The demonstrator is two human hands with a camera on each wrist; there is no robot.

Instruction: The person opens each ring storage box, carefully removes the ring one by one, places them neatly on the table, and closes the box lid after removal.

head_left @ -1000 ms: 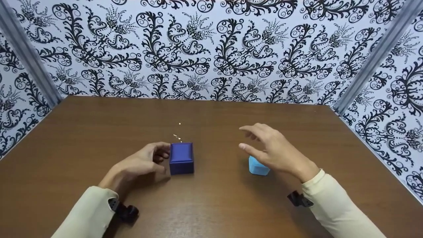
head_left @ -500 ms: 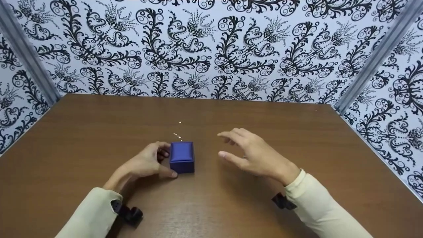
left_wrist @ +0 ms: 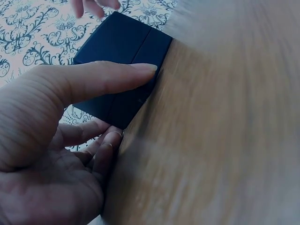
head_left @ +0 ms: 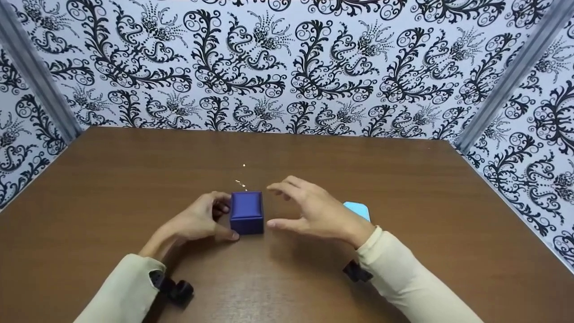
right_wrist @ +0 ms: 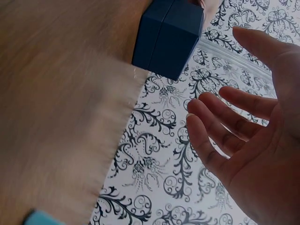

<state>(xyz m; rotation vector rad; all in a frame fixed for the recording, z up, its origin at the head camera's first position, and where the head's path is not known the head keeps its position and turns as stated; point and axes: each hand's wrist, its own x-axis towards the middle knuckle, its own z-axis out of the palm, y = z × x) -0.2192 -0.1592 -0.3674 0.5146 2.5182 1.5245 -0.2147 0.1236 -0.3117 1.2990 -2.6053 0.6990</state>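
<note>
Dark blue jewellery box [head_left: 246,213] sits closed near the middle of the brown table [head_left: 134,179], seam between lid and base visible in the left wrist view. We judge it light, stiff, hard-cornered, with a smooth satiny skin that could slip; best taken by its two flat side faces, or lid pinched against base at the seam. Our left hand [head_left: 197,220] clamps it from the left: thumb [left_wrist: 108,77] laid along the near side face, fingers curled at the far side. Our right hand [head_left: 314,210] hovers just beside its right face, fingers spread and relaxed, not touching, holding nothing. Contents can't be told, lid shut. Light blue box [head_left: 358,209] sits behind the right wrist, also closed, contents unseen. Tiny gold bits [head_left: 241,183] lie on the table just beyond the dark box, too small to name.
</note>
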